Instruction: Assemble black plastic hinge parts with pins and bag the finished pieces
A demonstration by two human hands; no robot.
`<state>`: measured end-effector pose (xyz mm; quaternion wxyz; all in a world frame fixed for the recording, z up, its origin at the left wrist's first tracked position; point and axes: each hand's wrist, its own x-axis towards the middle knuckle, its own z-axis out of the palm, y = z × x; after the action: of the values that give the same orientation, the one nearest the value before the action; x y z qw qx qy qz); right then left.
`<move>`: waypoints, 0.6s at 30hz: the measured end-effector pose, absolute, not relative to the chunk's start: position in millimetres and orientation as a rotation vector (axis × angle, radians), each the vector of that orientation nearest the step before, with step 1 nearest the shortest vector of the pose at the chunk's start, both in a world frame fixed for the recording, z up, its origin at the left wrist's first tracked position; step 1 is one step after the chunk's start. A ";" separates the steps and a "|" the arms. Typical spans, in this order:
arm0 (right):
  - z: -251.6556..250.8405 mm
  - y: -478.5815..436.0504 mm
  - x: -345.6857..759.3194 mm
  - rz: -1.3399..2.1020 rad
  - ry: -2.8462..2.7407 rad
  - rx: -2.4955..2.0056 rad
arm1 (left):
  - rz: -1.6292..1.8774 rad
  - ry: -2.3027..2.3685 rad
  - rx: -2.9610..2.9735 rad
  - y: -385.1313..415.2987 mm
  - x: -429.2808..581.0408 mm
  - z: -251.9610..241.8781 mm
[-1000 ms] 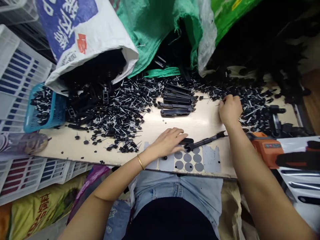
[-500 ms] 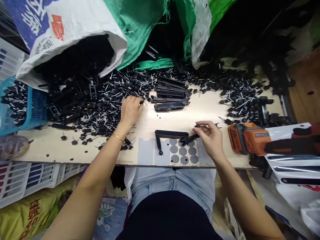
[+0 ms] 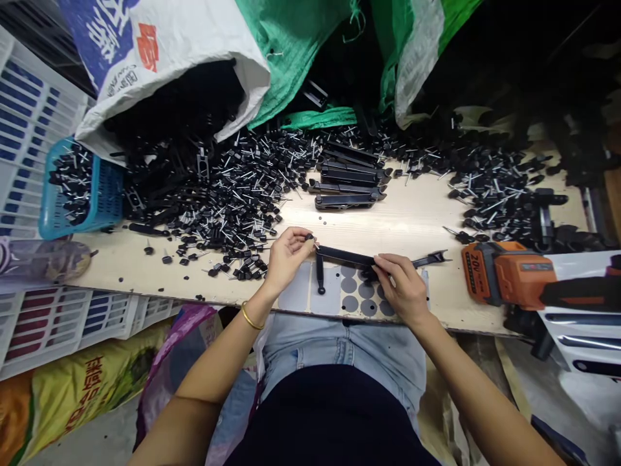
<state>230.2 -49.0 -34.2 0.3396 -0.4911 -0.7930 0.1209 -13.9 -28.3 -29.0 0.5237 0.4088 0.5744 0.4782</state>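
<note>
My left hand (image 3: 290, 260) pinches a small black-headed screw (image 3: 311, 238) at the left end of a black jointed arm (image 3: 345, 257). The screw's metal shank points toward the arm's left joint; whether it has entered the hole I cannot tell. My right hand (image 3: 402, 286) is closed on the arm's right end, thumb and fingertips around it. A short leg (image 3: 320, 275) of the arm hangs toward me from the left joint. To the right, a forked end piece (image 3: 433, 259) sticks out past my right hand. Grey pads with round discs (image 3: 351, 304) lie beneath.
Loose black-headed screws (image 3: 242, 194) lie heaped at left, more (image 3: 499, 188) at right. Folded black arms (image 3: 350, 188) are stacked behind my hands. An orange cordless power tool (image 3: 521, 275) lies at right. A blue basket (image 3: 107, 194) and white sack (image 3: 194, 39) stand at left.
My left hand has come from the screw heap to the arm's left end, bringing a screw. My right hand has moved onto the arm's right end. The view has shifted slightly.
</note>
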 end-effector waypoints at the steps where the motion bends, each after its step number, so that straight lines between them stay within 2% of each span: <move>1: -35.6 -50.5 231.0 0.316 -2.060 -1.244 | 1.137 1.372 0.995 -29.3 -14.0 -29.0; 12: -52.9 -55.4 230.7 0.296 -2.009 -1.189 | 1.003 1.439 1.457 -33.9 -23.9 -24.4; 18: -61.1 -57.7 244.6 0.251 -2.185 -1.136 | 0.746 1.377 1.683 -21.3 -31.5 -6.2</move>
<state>244.6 -57.7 -61.1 0.3268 -0.4337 -0.8342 0.0960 -31.5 -21.3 -6.2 0.4089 0.6681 0.5466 0.2961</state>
